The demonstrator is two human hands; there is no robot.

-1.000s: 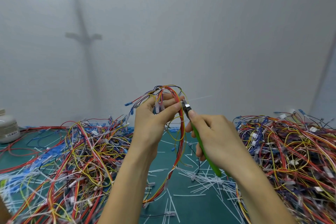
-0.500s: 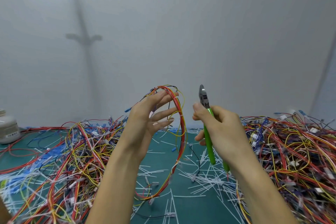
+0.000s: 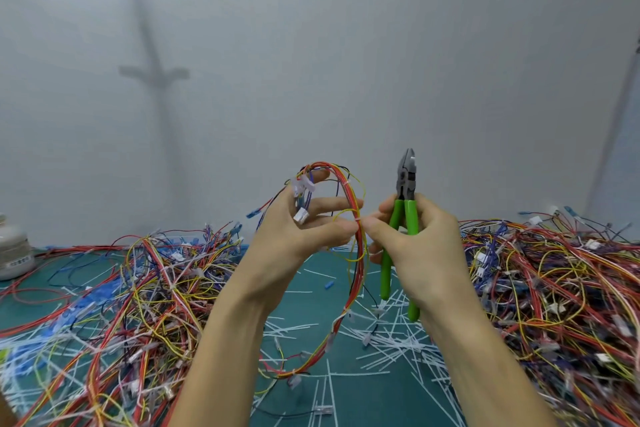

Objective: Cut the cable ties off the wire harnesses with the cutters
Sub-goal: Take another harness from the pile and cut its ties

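Hanging looped above the green surface, a red, yellow and black wire harness is pinched by the left hand. Green-handled steel cutters are clasped upright by the right hand's curled fingers, just beside the harness.

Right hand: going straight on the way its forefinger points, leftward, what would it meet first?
The red-and-yellow wire harness, just off the forefinger tip of the right hand gripping the cutters; perhaps touching, depth unclear. The left hand, holding the harness, lies right behind.
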